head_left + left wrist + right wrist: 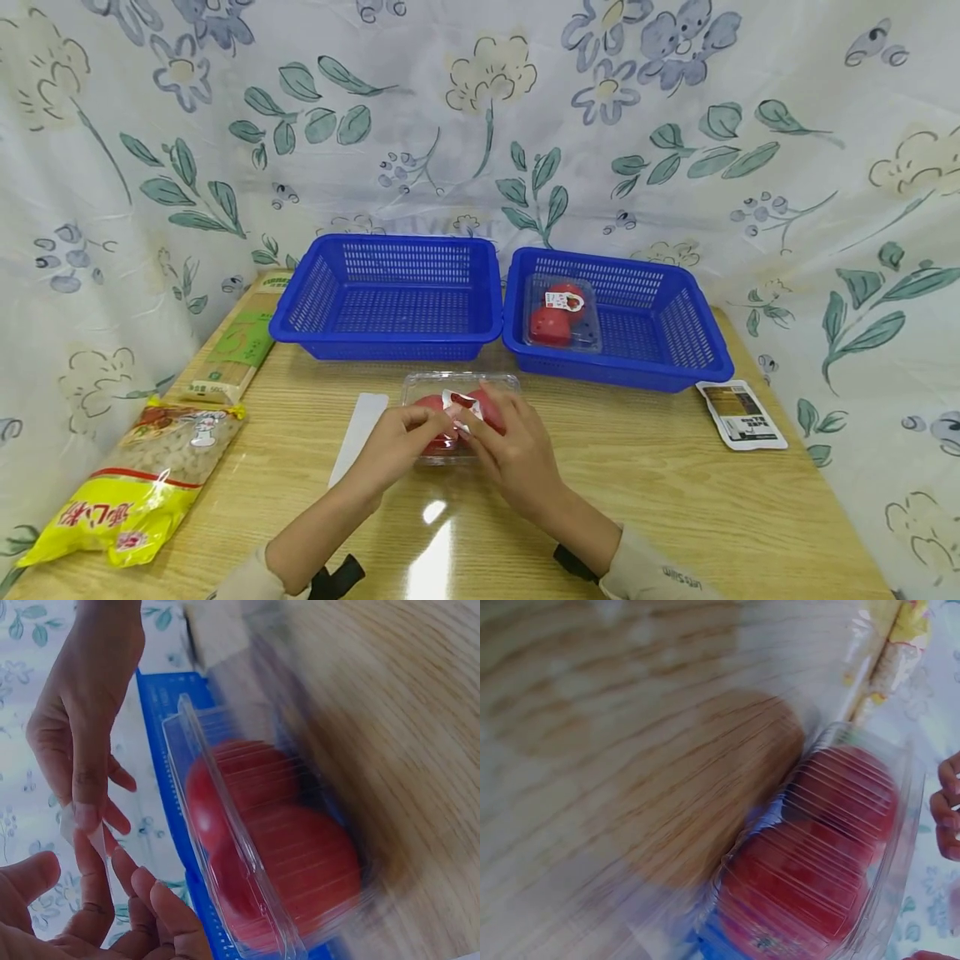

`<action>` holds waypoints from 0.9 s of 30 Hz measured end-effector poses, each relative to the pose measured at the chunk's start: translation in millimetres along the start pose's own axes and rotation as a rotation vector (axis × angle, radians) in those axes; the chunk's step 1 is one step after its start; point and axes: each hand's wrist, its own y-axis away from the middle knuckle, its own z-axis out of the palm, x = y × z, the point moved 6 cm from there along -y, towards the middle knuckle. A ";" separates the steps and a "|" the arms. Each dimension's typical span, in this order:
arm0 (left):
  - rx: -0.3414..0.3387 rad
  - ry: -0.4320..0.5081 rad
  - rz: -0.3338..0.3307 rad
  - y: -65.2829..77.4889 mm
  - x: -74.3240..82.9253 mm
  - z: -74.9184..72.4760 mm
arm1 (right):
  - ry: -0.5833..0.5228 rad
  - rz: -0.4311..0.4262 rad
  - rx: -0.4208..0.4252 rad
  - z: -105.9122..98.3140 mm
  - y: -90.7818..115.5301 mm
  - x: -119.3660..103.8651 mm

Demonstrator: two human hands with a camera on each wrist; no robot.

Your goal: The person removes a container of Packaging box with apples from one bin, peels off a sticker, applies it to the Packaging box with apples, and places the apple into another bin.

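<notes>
A clear plastic clamshell box (420,385) holding red tomatoes (285,877) sits on the table in front of me. Over its lid, my right hand (521,450) pinches a white label (471,405) with a red picture on it. My left hand (397,442) is close beside; in the left wrist view its index fingertip meets the label, while its thumb stands apart. Through the ribbed plastic, the right wrist view shows the tomatoes (795,877) and, at its edge, part of the left hand's fingers (946,814).
Behind stand two blue baskets; the right basket (622,367) contains another labelled tomato box (553,325), the left basket (386,337) nothing visible. A noodle pack (240,342) and a yellow pasta bag (142,483) lie left. A white strip (360,433) and a white pouch (742,415) also lie there.
</notes>
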 end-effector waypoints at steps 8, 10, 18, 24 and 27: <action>-0.088 0.015 -0.038 0.3 -6.1 5.8 | 0.125 -0.086 0.049 2.0 0.3 -5.8; -0.102 0.011 -0.045 0.7 -7.6 6.0 | 0.156 -0.099 0.052 2.6 1.1 -7.5; -0.104 -0.021 -0.003 0.6 -8.6 3.7 | 0.135 -0.148 0.020 1.3 1.1 -9.7; -0.019 -0.109 0.067 -2.8 -3.8 -5.7 | -0.064 -0.171 0.071 -12.9 -5.7 -8.1; -0.013 -0.129 0.079 -3.8 -2.4 -6.6 | -0.162 -0.117 0.117 -17.1 -11.6 -4.5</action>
